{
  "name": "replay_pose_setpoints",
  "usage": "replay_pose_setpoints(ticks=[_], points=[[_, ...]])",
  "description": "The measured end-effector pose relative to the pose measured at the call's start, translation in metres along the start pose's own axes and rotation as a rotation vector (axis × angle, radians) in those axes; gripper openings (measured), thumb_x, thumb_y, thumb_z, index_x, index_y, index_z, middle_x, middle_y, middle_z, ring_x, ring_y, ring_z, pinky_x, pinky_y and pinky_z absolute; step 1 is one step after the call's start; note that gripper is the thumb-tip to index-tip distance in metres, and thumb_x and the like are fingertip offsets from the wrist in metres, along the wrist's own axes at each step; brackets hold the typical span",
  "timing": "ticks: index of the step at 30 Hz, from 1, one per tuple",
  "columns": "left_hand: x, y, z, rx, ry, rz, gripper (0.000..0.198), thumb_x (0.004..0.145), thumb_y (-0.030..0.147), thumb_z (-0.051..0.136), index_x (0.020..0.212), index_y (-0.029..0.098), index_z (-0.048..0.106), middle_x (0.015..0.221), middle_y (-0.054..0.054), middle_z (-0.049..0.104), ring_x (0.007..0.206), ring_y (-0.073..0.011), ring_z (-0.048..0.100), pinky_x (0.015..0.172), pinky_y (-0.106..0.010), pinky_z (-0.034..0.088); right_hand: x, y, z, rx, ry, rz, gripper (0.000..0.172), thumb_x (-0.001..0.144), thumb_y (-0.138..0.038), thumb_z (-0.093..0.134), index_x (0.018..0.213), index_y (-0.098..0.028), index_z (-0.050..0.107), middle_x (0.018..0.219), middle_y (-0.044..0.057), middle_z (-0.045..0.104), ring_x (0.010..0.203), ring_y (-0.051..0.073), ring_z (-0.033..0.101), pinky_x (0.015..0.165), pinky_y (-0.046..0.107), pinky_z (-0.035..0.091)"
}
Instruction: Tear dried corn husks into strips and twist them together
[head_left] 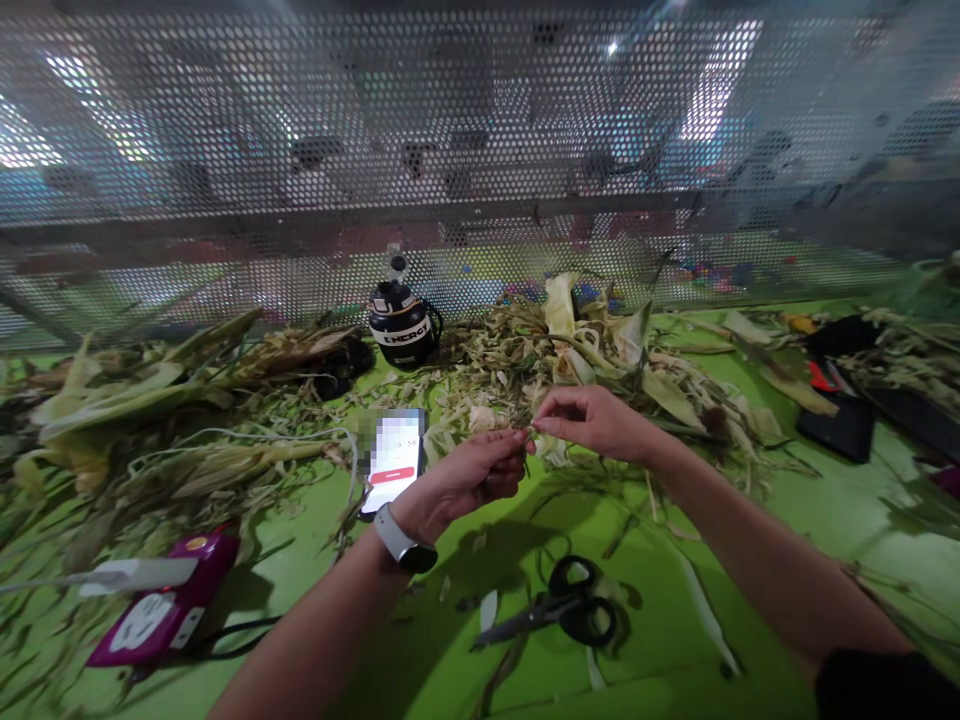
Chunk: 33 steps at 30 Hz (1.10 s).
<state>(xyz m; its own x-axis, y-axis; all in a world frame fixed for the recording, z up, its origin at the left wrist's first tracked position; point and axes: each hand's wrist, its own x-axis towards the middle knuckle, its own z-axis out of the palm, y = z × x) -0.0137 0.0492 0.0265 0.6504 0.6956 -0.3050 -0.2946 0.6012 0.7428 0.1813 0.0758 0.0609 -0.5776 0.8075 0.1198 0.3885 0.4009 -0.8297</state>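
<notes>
My left hand (469, 475), with a white watch on its wrist, is closed in a pinch on a thin strip of corn husk (527, 433). My right hand (592, 418) pinches the same strip from the other side, fingertips almost touching the left ones. Both hands hover over a bright green table (750, 560). Black scissors (559, 608) lie flat on the table just below my hands, touched by neither.
Piles of dry corn husks (180, 400) cover the left and back (600, 350). A phone (394, 458) on a white cable lies left of my hands. A black "ENERGY" mug (403, 322), a purple device (161, 610), dark objects (844, 420) at right, perforated metal screen (480, 150) behind.
</notes>
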Motion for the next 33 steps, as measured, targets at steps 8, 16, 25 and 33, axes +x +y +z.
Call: replay_pose_setpoints(ticks=[8,16,25,33], points=[[-0.003,0.0,0.005,0.267,0.162,0.06,0.03,0.074,0.042,0.066,0.07,0.017,0.05,0.061,0.005,0.042,0.049,-0.0046,0.032,0.044,-0.017,0.022,0.001,0.001,-0.002,-0.069,-0.012,-0.086,0.02,0.081,-0.032,0.059,0.077,-0.014,0.065,0.074,0.001,0.053,0.065,0.011,0.048,0.058,0.022,0.037],[-0.009,0.006,0.007,0.529,0.163,0.088,0.025,0.079,0.044,0.057,0.078,0.019,0.056,0.079,0.0,0.055,0.068,-0.0112,0.049,0.057,-0.021,0.036,0.001,0.001,-0.005,-0.109,-0.066,-0.065,0.02,0.082,-0.033,0.059,0.078,-0.014,0.065,0.076,0.002,0.055,0.065,0.011,0.048,0.059,0.023,0.037],[-0.015,0.011,0.01,1.018,-0.033,0.172,0.029,0.089,0.04,0.039,0.075,0.019,0.052,0.069,0.003,0.043,0.061,-0.0108,0.037,0.059,-0.023,0.033,0.003,0.001,0.003,0.05,-0.106,0.055,0.026,0.088,-0.042,0.048,0.083,-0.017,0.052,0.075,0.0,0.057,0.054,0.008,0.043,0.052,0.021,0.034],[-0.023,0.007,0.026,1.372,0.237,0.317,0.022,0.092,0.03,0.033,0.083,0.019,0.051,0.074,-0.002,0.054,0.066,-0.0161,0.049,0.062,-0.026,0.034,0.005,0.008,0.016,0.152,-0.124,0.16,0.032,0.085,-0.05,0.051,0.082,-0.018,0.047,0.052,-0.008,0.043,0.041,0.007,0.037,0.04,0.018,0.03]])
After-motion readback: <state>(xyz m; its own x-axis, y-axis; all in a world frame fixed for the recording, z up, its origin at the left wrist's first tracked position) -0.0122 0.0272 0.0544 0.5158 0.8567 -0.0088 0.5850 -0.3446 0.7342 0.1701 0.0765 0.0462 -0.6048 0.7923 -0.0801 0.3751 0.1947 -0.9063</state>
